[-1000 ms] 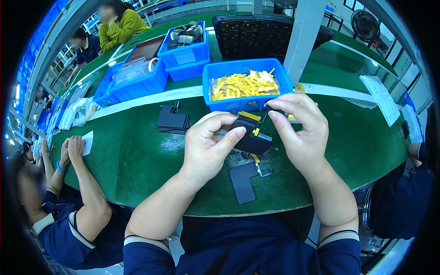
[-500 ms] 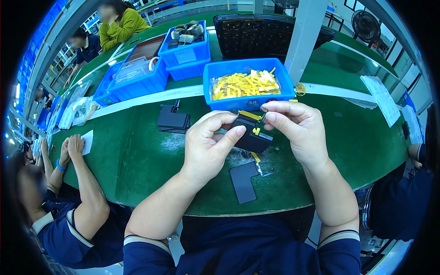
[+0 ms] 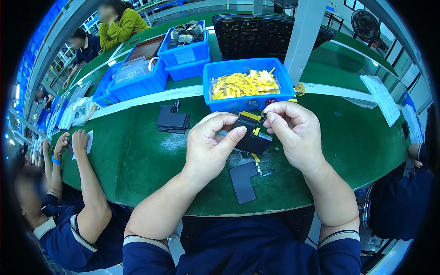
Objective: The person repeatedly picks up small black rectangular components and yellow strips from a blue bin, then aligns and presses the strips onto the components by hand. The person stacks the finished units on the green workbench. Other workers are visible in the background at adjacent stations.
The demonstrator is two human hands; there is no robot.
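Note:
Flat black L-shaped battery packs [image 3: 255, 143], seemingly more than one layered together, are gripped by my left hand [image 3: 206, 146], thumb on top and fingers behind. Strips of yellow tape [image 3: 251, 115] cross their upper edge, and a smaller yellow piece sits below. At the upper right corner, my right hand [image 3: 298, 135] pinches a small dark lead between thumb and forefinger; its exact shape is partly hidden. Below my hands, another black battery pack [image 3: 243, 182] lies flat on the green table, with a small circuit strip and yellow tape at its top.
A stack of black packs [image 3: 173, 122] rests left of my hands. Beyond is a blue bin [image 3: 247, 103] of yellow strips, beside a grey post [image 3: 302, 46]. More blue bins [image 3: 185, 57] stand at the far left. A co-worker's arm [image 3: 91, 183] rests on the table's left side.
My right hand has shifted slightly down, its fingers curled closer at the pack's corner. The held packs have barely moved. At the left, the co-worker's hands have moved apart.

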